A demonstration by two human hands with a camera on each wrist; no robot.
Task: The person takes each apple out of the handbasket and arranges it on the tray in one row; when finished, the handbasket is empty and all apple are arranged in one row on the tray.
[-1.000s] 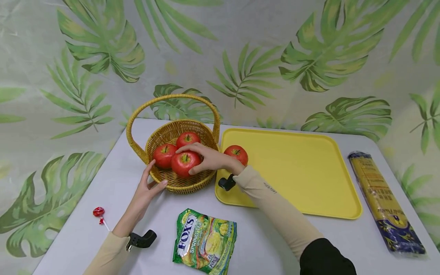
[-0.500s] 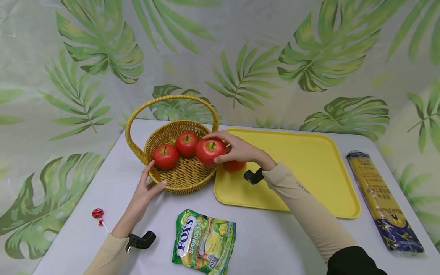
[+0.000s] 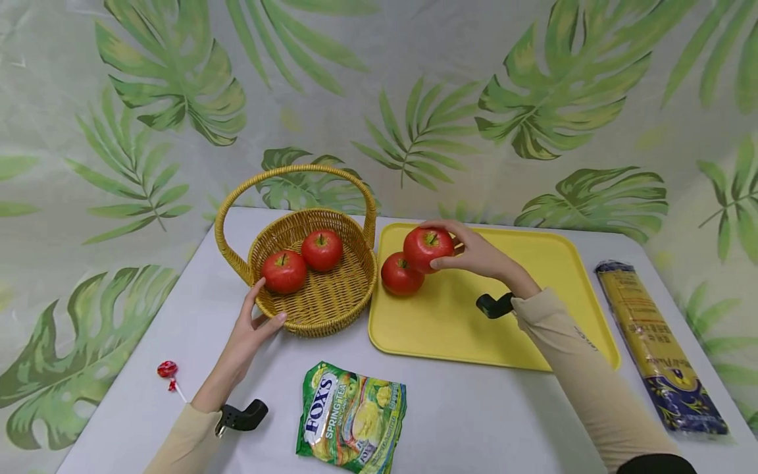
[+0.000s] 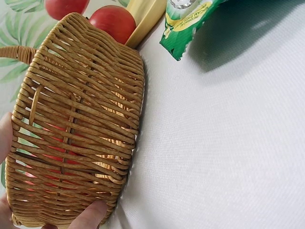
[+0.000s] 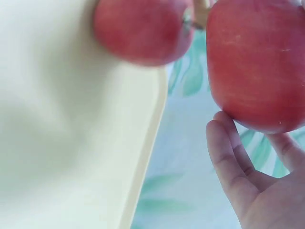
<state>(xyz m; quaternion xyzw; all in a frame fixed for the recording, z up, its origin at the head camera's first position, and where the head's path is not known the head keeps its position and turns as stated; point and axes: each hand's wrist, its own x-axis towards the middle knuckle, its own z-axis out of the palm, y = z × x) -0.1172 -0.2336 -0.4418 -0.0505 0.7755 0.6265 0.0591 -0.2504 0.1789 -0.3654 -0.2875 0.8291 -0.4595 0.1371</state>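
Observation:
On the left of the head view, a woven wicker basket with a tall handle contains an apple and a second apple. My left hand holds the basket's near-left rim, with fingertips against the weave. My right hand grips a red apple above the yellow tray; its fingers touch the apple's side. Another apple sits on the tray's left part, just below and left of the held one.
A green Fox's candy bag lies in front of the basket and tray. A red lollipop is at far left, beside the left forearm. A long pasta packet lies right of the tray. A leaf-patterned cloth hangs behind.
My right hand has lifted one apple out of the basket and carried it right, over the tray. The left hand stays on the basket.

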